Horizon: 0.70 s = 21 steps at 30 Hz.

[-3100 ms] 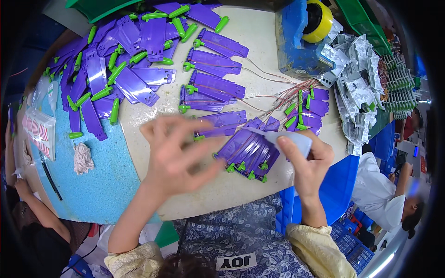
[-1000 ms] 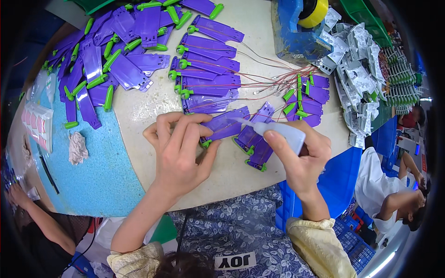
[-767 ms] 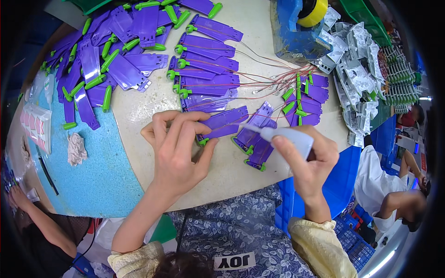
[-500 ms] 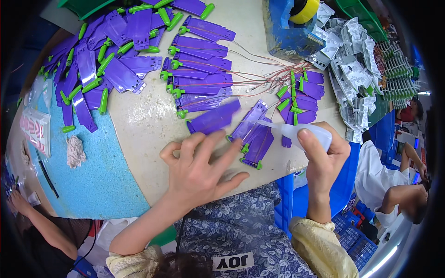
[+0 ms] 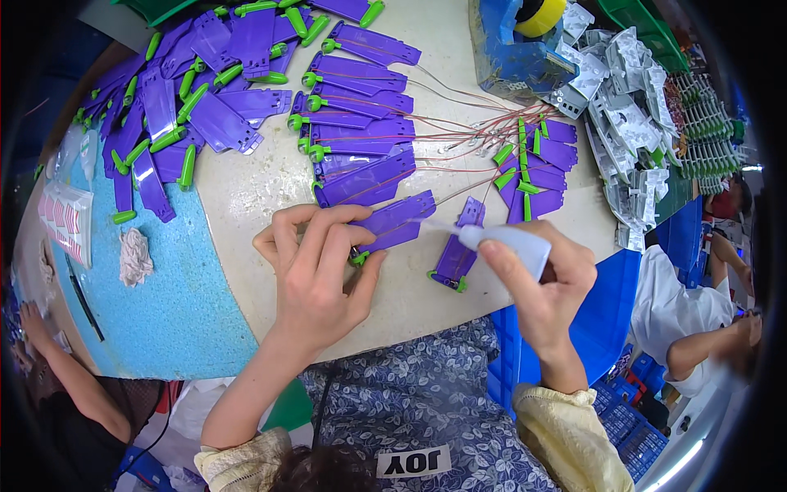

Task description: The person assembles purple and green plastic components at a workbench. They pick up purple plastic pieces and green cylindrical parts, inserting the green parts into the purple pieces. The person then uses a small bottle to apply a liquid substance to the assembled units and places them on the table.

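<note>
My left hand (image 5: 316, 266) is closed on the left end of a flat purple plastic piece (image 5: 402, 220), near its green tip. In my right hand (image 5: 553, 283) is a translucent white squeeze bottle (image 5: 516, 246), its thin nozzle pointing left over that piece; whether the nozzle touches it cannot be made out. Another purple piece (image 5: 456, 256) with a green end lies between the hands, just left of the bottle. Beyond them, several purple pieces (image 5: 365, 135) with thin red wires (image 5: 467, 141) lie in an overlapping column.
A large heap of purple and green pieces (image 5: 221, 115) covers the far left. Crumpled tissue (image 5: 135, 257) lies on the blue mat (image 5: 184, 303). A blue tape dispenser (image 5: 516, 61) and grey plastic parts (image 5: 631, 123) stand far right. A blue bin (image 5: 607, 303) sits by the table edge. Other people work on both sides.
My left hand has moved left and closed on a purple piece, which has shifted from beside the other one. Another piece now rests at the column's near end. The bottle has moved slightly left.
</note>
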Available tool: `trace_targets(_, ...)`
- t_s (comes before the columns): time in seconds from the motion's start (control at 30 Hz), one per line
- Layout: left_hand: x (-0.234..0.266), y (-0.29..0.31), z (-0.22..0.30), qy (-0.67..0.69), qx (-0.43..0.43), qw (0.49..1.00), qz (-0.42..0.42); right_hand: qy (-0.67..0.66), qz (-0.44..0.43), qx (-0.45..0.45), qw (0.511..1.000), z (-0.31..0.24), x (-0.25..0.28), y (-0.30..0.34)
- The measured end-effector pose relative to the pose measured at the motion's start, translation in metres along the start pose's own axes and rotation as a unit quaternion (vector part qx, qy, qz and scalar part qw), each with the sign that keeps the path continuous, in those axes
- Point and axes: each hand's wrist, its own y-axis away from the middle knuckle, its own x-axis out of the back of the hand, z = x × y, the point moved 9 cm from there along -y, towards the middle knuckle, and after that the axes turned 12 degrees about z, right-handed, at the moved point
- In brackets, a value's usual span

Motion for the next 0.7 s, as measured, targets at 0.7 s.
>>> trace_targets(0.7, 0.007, 0.035, 0.021, -0.004, 0.005, 1.000, -0.007, -0.001, -0.023, 0.026, 0.999, -0.002, -0.004, 0.028)
